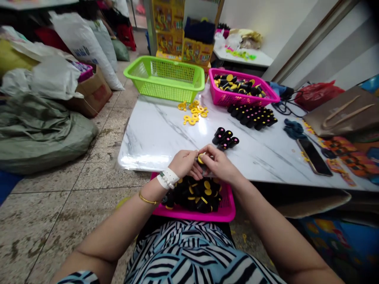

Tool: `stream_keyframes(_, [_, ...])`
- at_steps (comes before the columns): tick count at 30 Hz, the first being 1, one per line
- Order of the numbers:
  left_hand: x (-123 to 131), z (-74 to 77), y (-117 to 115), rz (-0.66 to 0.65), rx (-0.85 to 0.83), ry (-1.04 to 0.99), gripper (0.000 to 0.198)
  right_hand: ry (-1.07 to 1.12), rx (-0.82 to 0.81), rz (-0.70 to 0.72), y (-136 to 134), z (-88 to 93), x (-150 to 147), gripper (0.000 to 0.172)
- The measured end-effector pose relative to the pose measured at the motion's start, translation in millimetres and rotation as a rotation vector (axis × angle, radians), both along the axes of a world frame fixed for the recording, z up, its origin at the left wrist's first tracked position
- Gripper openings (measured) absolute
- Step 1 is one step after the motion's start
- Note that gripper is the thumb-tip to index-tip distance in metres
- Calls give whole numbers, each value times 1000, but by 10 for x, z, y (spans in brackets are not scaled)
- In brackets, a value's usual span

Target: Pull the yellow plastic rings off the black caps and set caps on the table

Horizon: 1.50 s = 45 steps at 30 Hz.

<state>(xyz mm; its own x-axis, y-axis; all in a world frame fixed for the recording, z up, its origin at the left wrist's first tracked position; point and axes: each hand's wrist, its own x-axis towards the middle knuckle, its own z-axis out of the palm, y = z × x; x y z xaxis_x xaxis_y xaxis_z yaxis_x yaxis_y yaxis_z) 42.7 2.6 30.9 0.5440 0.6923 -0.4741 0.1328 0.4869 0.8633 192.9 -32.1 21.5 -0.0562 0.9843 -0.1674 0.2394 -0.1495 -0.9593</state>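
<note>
My left hand (186, 162) and my right hand (218, 161) meet over the table's front edge. Between them is a small black cylinder with a yellow end (201, 158), gripped by the fingers of both hands and partly hidden. Just below, a pink basket (229, 211) at my lap holds many black-and-yellow pieces (195, 197) of the same look. Beyond my hands a small cluster of black cylinders with pink or yellow dots (226, 138) stands on the table. Yellow ring-shaped parts (194, 112) lie loose farther back.
On the marble-patterned table (160, 130) are a green basket (166, 88), a second pink basket (217, 98) of pieces, and rows of black cylinders (251, 116). A phone (315, 157) and a paper bag (346, 112) lie at the right. Sacks (38, 134) stand on the floor at left.
</note>
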Motion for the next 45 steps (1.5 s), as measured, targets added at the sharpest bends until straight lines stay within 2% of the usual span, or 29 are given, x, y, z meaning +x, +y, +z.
stream_keyframes(2, [-12, 19, 5, -10, -14, -10, 39, 84, -19, 2, -9, -16, 36, 24])
stream_keyframes(5, [-24, 10, 25, -15, -20, -27, 43, 319, -248, 71, 60, -12, 122, 34])
stream_keyframes(7, [-24, -18, 36, -4, -9, -41, 42, 324, -313, 83, 113, -3, 137, 35])
stream_keyframes(11, [-27, -53, -40, -2, 89, 2, 42, -13, -55, 22, 55, 48, 15, 21])
stream_keyframes(14, [-90, -117, -229, -67, 275, 69, 39, -79, 77, -15, -182, 40, -116, 22])
stream_keyframes(16, [-169, -240, -389, -109, 322, 112, 38, 7, 70, -3, -399, -83, -185, 28])
stream_keyframes(19, [-298, -443, -619, -219, 425, 239, 29, 53, 53, -17, -722, -413, -250, 34])
stream_keyframes(21, [-360, -470, -715, -358, 520, 341, 23, -1, 46, -31, -882, -615, -262, 36])
stream_keyframes(22, [-378, -432, -723, -415, 556, 375, 25, -26, 43, -39, -933, -683, -256, 35])
stream_keyframes(24, [-380, -271, -615, -460, 630, 415, 29, -60, 56, -50, -977, -733, -223, 33])
stream_keyframes(25, [-365, -166, -486, -435, 691, 434, 33, -81, 79, -60, -974, -718, -199, 32])
stream_keyframes(27, [-305, 30, -81, -333, 891, 491, 35, -138, 132, -86, -942, -636, -153, 29])
stream_keyframes(29, [-216, 146, 467, -182, 1124, 588, 35, -180, 163, -121, -907, -537, -135, 27])
stream_keyframes(30, [-168, 163, 758, -115, 1211, 662, 35, -183, 171, -131, -898, -499, -143, 26])
stream_keyframes(32, [-81, 132, 1287, -117, 1275, 776, 41, -162, 185, -132, -899, -459, -185, 23])
stream_keyframes(34, [-29, 54, 1660, -178, 1277, 799, 40, -139, 201, -124, -922, -457, -238, 22])
stream_keyframes(35, [-22, 15, 1774, -208, 1269, 800, 38, -134, 205, -114, -939, -461, -258, 22])
stream_keyframes(37, [-56, -38, 1870, -246, 1257, 815, 34, -134, 201, -96, -977, -461, -266, 21])
stream_keyframes(40, [-200, -33, 1771, -233, 1233, 864, 31, -127, 170, -101, -1026, -438, -205, 21])
stream_keyframes(43, [-337, 17, 1428, -190, 1141, 882, 31, -63, 127, -136, -1029, -419, -133, 21])
stream_keyframes(45, [-346, 32, 1054, -148, 991, 744, 30, 43, 119, -206, -982, -408, -119, 20])
